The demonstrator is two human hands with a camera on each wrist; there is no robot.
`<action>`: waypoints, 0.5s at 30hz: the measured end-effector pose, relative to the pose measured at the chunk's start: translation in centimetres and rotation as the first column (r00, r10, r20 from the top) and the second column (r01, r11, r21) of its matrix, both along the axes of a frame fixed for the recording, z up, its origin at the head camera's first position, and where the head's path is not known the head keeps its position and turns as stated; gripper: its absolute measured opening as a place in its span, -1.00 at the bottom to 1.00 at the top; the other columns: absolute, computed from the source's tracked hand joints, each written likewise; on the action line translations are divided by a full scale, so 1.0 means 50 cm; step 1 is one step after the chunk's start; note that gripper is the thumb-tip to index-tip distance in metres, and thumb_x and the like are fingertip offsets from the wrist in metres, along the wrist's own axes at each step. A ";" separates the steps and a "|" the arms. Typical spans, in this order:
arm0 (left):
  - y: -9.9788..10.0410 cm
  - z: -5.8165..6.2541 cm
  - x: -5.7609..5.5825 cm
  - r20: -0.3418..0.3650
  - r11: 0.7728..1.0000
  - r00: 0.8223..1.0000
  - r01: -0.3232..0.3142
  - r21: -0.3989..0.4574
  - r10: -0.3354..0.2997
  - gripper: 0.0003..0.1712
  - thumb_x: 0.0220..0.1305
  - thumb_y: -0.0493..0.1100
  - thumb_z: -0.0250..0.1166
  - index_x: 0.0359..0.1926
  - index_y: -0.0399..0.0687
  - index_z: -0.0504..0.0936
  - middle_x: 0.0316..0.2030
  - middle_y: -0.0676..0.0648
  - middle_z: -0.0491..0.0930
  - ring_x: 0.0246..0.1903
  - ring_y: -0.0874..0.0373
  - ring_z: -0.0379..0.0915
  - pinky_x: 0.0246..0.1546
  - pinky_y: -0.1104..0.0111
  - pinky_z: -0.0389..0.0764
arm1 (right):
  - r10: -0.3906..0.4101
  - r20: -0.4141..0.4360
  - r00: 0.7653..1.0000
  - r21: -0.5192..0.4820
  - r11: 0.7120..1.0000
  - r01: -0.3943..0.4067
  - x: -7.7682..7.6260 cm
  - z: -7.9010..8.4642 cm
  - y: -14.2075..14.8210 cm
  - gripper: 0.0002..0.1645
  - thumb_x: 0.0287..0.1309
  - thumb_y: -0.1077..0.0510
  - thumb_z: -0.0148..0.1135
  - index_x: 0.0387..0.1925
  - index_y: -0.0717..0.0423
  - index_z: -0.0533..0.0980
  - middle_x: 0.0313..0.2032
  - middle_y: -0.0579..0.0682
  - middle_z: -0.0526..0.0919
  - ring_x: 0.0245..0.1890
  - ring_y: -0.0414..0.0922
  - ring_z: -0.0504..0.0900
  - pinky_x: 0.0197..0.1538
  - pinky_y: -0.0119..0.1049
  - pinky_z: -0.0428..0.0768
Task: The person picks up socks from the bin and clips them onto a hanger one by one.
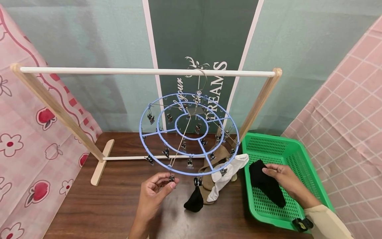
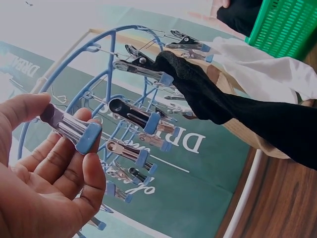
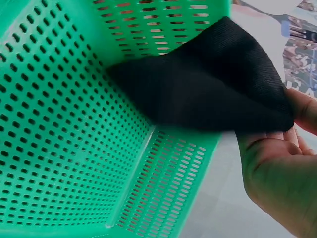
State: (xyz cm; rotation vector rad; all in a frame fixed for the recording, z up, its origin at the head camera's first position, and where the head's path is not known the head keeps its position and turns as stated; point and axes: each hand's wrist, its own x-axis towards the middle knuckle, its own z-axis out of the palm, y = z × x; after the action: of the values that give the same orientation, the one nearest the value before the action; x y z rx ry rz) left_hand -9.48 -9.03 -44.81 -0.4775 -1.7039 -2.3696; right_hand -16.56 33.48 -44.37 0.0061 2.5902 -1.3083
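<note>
My left hand (image 1: 155, 192) pinches a metal clip (image 2: 72, 126) with blue tips between thumb and fingers, at the near rim of the round blue hanger (image 1: 187, 173). My right hand (image 1: 283, 179) grips a black sock (image 1: 265, 182) by its upper edge, over the green basket (image 1: 310, 149). In the right wrist view the sock (image 3: 198, 89) hangs slack across the basket. Just right of my left hand another black sock (image 1: 194, 200) hangs from a clip. Farther right, a white sock (image 1: 223, 179) and a tan sock (image 1: 220, 154) hang below the rim.
The hanger hooks over the white bar (image 1: 119, 71) of a stand with wooden legs (image 1: 259, 103). Several other clips (image 1: 190, 162) dangle from its rings. Below is a brown wood-grain table (image 1: 119, 205). Printed cloths (image 1: 32, 149) line both sides.
</note>
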 end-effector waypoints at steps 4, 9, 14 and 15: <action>0.000 0.000 -0.001 -0.019 1.000 1.000 0.005 0.004 -0.004 -0.74 0.14 -0.58 0.21 -0.14 -0.71 0.41 -0.27 -0.22 0.70 -0.25 0.12 0.65 -0.20 0.38 0.65 | -0.017 -0.018 1.000 -0.018 1.000 0.017 0.010 0.017 -0.005 -0.30 0.42 -0.05 0.01 0.27 0.48 0.26 0.24 0.45 0.32 0.24 0.33 0.29 0.13 0.17 0.40; 0.000 -0.001 -0.004 -0.029 0.999 0.999 0.021 0.047 -0.020 -0.74 0.14 -0.60 0.20 -0.16 -0.71 0.37 -0.24 -0.26 0.68 -0.25 0.09 0.66 -0.19 0.35 0.65 | -0.040 -0.018 0.999 -0.035 0.999 0.039 0.025 0.041 -0.016 -0.32 0.41 -0.08 0.03 0.25 0.41 0.31 0.15 0.25 0.46 -0.05 -0.09 0.48 -0.11 -0.25 0.51; 0.000 -0.002 -0.005 -0.018 0.998 1.000 0.012 0.056 -0.011 -0.73 0.11 -0.61 0.22 -0.18 -0.72 0.35 -0.23 -0.22 0.69 -0.26 0.10 0.65 -0.19 0.36 0.65 | -0.052 -0.050 0.997 -0.080 0.996 0.048 0.045 0.062 -0.033 -0.42 0.39 -0.04 0.07 0.15 0.40 0.41 -0.08 -0.05 0.56 -0.31 -0.36 0.42 -0.33 -0.35 0.43; 0.000 -0.002 -0.005 -0.021 0.998 1.000 0.008 0.055 -0.007 -0.72 0.10 -0.61 0.22 -0.19 -0.73 0.35 -0.23 -0.21 0.69 -0.26 0.11 0.65 -0.19 0.37 0.65 | -0.048 -0.059 0.997 -0.088 0.995 0.042 0.050 0.065 -0.037 -0.45 0.39 -0.02 0.08 0.13 0.39 0.43 -0.10 -0.08 0.58 -0.31 -0.36 0.42 -0.34 -0.35 0.43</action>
State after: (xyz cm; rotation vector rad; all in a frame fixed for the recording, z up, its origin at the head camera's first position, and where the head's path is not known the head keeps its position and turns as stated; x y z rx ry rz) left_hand -9.73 -9.03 -44.89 -0.4989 -1.6263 -2.4013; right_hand -14.09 31.63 -41.11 0.0095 2.5961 -1.4574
